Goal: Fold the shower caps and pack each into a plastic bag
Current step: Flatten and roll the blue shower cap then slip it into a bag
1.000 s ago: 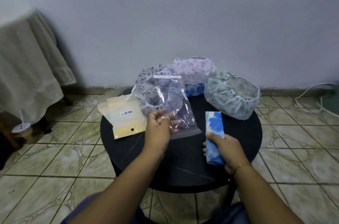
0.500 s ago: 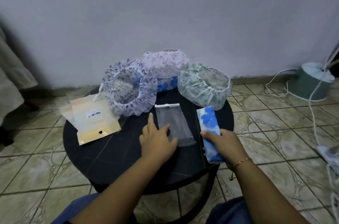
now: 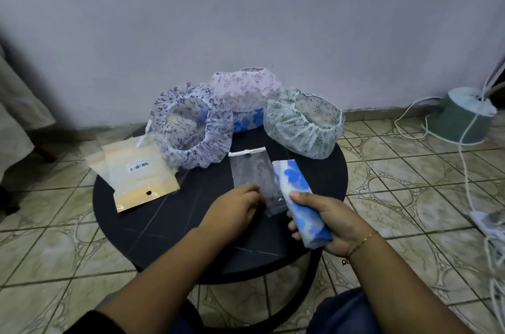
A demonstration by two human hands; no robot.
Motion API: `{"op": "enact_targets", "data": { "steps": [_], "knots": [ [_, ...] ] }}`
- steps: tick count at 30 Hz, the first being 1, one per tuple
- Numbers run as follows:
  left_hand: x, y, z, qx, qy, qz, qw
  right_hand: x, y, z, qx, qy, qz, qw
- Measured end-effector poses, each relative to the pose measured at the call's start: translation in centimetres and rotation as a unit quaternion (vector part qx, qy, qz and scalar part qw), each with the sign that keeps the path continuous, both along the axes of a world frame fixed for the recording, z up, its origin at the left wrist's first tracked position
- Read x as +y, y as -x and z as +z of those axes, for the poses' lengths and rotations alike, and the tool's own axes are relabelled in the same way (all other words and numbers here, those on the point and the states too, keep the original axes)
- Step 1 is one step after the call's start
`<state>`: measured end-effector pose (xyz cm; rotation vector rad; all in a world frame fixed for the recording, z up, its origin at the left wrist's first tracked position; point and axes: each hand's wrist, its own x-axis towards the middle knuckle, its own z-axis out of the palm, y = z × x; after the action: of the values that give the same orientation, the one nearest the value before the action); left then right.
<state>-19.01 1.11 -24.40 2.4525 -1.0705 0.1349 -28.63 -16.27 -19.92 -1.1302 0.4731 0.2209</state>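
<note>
Head view was all I had, looking down on a round black table [image 3: 164,227]. My right hand [image 3: 330,224] grasped a folded blue-flowered shower cap [image 3: 299,197], its far end lifted over the table's right half and lying just beside a clear plastic bag [image 3: 254,177]. That bag lay flat near the middle of the table with its white-strip end pointing far, and I could see nothing inside it. My left hand [image 3: 232,210] rested at the bag's near left corner with fingers curled; I could not tell whether they pinched the film or only touched it. Along the far edge stood three unfolded caps: a blue-patterned cap [image 3: 191,128] on the left, a pink-patterned cap [image 3: 246,90] behind it in the middle, and a green-patterned cap [image 3: 303,125] on the right. A blue-flowered piece [image 3: 247,121] showed under the pink one. On the left, yellowish flat pouches [image 3: 136,175] with a barcode label overhung the table's rim.
</note>
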Motion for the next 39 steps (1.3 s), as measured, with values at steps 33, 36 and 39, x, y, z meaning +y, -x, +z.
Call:
{"op": "enact_targets", "data": {
  "steps": [33,36,39],
  "knots": [
    [0.1,0.2,-1.3,-0.051,0.089,-0.043,0.994,1.4,-1.2,1.0,0.130,0.140,0.170,0.967],
    [0.1,0.0,-1.5,-0.049,0.083,-0.031,0.995,1.9,-1.3,0.8,0.122,0.130,0.164,0.970],
    [0.1,-0.2,-1.6,-0.058,0.069,-0.027,0.996,1.9,-1.1,0.7,0.108,0.143,0.155,0.971]
  ]
}}
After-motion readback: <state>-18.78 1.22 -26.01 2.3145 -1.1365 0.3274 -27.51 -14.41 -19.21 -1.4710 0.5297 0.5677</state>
